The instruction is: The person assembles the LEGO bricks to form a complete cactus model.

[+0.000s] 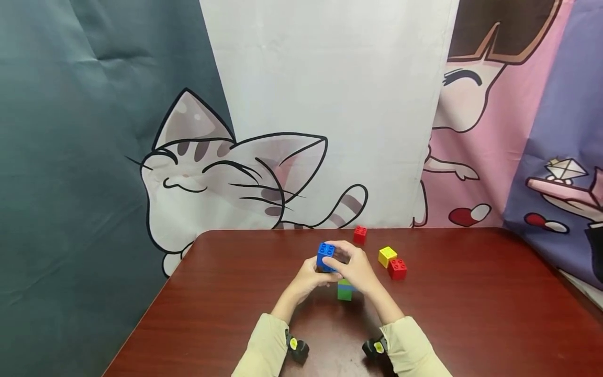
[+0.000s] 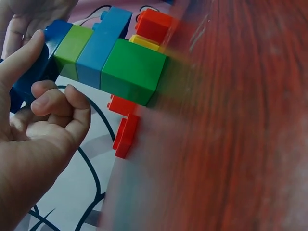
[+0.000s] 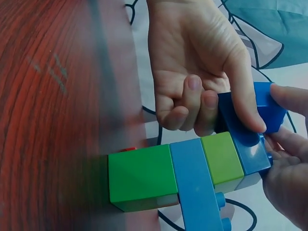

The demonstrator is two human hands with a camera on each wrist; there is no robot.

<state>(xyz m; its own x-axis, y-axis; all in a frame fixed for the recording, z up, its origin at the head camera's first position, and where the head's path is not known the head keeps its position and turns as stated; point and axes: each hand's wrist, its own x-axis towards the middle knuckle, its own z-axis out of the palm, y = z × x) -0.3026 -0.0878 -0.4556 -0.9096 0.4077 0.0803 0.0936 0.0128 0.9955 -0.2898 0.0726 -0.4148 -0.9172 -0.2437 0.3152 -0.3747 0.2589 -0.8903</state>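
A stack of toy building bricks stands on the table: a green brick (image 3: 142, 175) at the bottom, a lighter blue long brick (image 3: 192, 180), a lime green brick (image 3: 221, 159), then a dark blue long brick (image 3: 253, 156) on top. My left hand (image 1: 308, 277) pinches that dark blue brick, its thumb along one side and fingers curled on the other. A blue brick (image 1: 325, 250) with studs up sits at the left end of the dark blue one. Between thumb and fingers, my right hand (image 1: 353, 267) grips this blue brick.
Beyond the hands, to the right, a yellow brick (image 1: 387, 256) lies beside a red brick (image 1: 398, 269). Another red brick (image 1: 360, 234) is near the far edge of the brown table (image 1: 471, 298). A printed curtain (image 1: 330, 78) hangs behind.
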